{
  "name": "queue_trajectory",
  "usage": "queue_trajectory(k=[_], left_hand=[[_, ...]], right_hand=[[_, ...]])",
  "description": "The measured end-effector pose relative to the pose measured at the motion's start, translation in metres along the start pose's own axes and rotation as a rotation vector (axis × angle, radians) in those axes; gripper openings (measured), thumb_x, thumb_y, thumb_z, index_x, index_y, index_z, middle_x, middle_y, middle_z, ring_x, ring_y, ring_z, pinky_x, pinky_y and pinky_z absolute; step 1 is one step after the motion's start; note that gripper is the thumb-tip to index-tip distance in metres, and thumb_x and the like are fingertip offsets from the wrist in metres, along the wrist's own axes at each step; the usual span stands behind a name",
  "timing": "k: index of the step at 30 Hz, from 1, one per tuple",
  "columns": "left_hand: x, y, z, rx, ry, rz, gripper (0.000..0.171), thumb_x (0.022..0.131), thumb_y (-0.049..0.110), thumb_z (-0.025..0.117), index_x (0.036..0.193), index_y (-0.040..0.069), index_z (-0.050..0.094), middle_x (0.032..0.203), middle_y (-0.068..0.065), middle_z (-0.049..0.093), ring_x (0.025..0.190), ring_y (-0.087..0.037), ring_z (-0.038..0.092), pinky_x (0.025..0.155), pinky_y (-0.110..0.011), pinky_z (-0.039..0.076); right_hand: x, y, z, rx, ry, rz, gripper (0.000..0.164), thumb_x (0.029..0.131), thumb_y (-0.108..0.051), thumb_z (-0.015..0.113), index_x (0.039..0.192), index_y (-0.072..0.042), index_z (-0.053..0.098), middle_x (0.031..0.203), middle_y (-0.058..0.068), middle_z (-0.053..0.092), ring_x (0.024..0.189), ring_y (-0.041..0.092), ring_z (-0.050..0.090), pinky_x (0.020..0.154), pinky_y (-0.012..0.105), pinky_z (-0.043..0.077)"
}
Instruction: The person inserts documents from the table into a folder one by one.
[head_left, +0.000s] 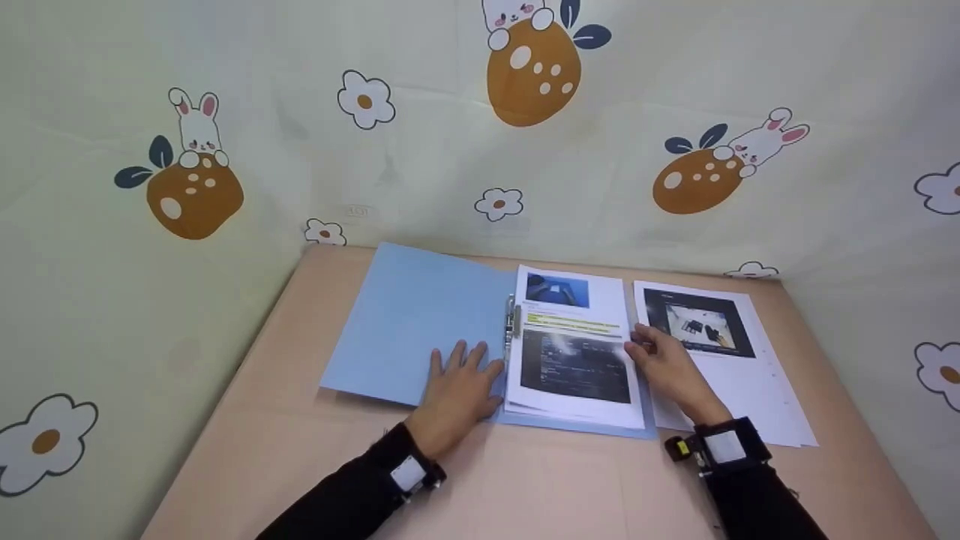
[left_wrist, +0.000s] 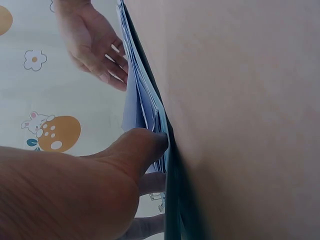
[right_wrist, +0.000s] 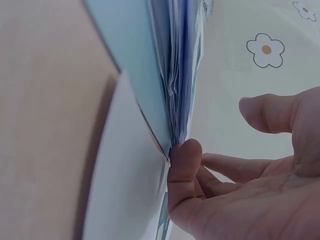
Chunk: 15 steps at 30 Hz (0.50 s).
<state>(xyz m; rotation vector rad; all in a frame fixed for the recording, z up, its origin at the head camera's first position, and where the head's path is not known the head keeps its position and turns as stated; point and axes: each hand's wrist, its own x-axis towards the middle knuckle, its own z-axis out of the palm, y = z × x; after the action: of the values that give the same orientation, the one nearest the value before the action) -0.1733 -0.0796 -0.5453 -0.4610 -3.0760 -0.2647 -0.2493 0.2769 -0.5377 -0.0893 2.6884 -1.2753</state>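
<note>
A light blue folder lies opened out on the table, with a metal clip along its spine. On its right half sits a stack of printed papers; the top sheet carries a photo, yellow-marked lines and a dark screenshot. My left hand rests with spread fingers on the folder's left cover, beside the clip. At the stack's right edge is my right hand. In the right wrist view its little finger touches the edge of the papers, while the thumb stands apart from them.
Loose printed sheets lie to the right of the folder, partly under my right hand and wrist. The pinkish table meets a patterned cloth wall at the back and sides.
</note>
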Motion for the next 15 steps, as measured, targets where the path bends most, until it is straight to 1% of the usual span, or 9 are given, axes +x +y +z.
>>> queue_trajectory(k=[4, 10, 15], left_hand=[[-0.0014, -0.0006, -0.0003, -0.004, -0.005, 0.002, 0.056, 0.108, 0.042, 0.083, 0.158, 0.022, 0.069, 0.176, -0.018, 0.059, 0.166, -0.052, 0.052, 0.133, -0.083, 0.041], [-0.0017, -0.0009, 0.0005, -0.008, -0.003, 0.004, 0.057, 0.108, 0.043, 0.083, 0.158, 0.022, 0.069, 0.176, -0.018, 0.059, 0.165, -0.054, 0.051, 0.132, -0.084, 0.041], [-0.0016, -0.0017, 0.0011, -0.001, -0.002, 0.011, 0.058, 0.107, 0.043, 0.084, 0.159, 0.022, 0.069, 0.176, -0.018, 0.058, 0.166, -0.054, 0.051, 0.132, -0.084, 0.041]], right_hand=[[-0.0005, -0.0002, 0.0000, 0.014, -0.014, 0.009, 0.069, 0.123, -0.025, 0.059, 0.177, 0.010, 0.035, 0.176, 0.037, 0.049, 0.165, 0.055, 0.051, 0.136, 0.065, 0.048], [-0.0018, -0.0006, -0.0029, 0.020, -0.032, 0.013, 0.070, 0.123, -0.027, 0.058, 0.177, 0.010, 0.033, 0.177, 0.037, 0.048, 0.167, 0.055, 0.048, 0.137, 0.066, 0.045], [-0.0012, 0.0002, -0.0086, 0.000, -0.019, 0.020, 0.070, 0.123, -0.028, 0.057, 0.177, 0.010, 0.032, 0.176, 0.037, 0.049, 0.169, 0.056, 0.045, 0.140, 0.068, 0.040]])
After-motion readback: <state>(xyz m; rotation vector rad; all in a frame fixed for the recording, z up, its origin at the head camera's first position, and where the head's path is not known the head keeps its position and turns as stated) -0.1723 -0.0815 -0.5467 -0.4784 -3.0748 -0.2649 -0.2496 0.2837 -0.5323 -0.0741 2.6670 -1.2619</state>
